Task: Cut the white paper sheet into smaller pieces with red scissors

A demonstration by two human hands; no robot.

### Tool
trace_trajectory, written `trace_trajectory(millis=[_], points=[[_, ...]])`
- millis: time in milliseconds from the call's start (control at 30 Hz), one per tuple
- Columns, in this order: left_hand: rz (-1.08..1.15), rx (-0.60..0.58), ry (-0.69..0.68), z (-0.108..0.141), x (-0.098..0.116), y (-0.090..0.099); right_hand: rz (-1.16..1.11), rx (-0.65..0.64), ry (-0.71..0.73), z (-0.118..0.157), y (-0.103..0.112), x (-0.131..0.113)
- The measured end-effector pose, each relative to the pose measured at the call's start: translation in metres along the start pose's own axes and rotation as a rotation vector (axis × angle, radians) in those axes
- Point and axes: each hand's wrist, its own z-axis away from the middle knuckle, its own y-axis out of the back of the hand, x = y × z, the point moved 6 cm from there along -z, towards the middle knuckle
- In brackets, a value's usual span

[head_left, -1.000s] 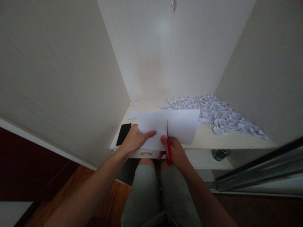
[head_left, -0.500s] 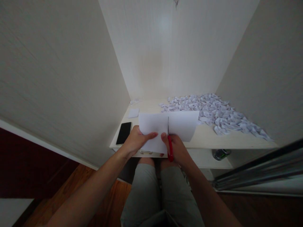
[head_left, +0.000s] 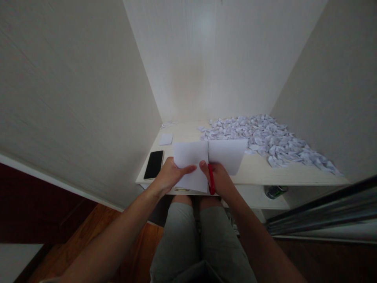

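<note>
My left hand (head_left: 172, 173) grips the lower left edge of a white sheet of paper (head_left: 190, 153), thumb on top. Red-handled scissors (head_left: 211, 180) are in my right hand (head_left: 218, 177), their blades pointing away from me at the far edge of the sheet. A slit runs through the paper along the blades, with a wide flap to the right of them. The fingers of my left hand are mostly hidden under the paper.
On the white desk (head_left: 188, 126), a heap of crumpled paper pieces (head_left: 265, 137) lies at the right. A black phone (head_left: 154, 165) and a small white paper stack (head_left: 166, 139) are at the left. A dark can (head_left: 275, 192) stands on the shelf below.
The scissors have moved slightly away from me along the paper, and their handles look closer together. My left hand keeps its hold.
</note>
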Motion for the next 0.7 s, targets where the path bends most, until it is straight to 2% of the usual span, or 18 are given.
trace_trajectory(millis=[267, 533, 700], points=[[0.023, 0.039, 0.031, -0.007, -0.008, 0.010, 0.092, 0.016, -0.053, -0.015, -0.007, 0.015], [0.026, 0.031, 0.028, -0.011, -0.018, 0.016, 0.016, -0.027, -0.007, -0.029, -0.013, 0.004], [0.051, 0.068, 0.044, -0.015, -0.021, 0.022, 0.013, -0.044, -0.013, -0.035, -0.016, 0.008]])
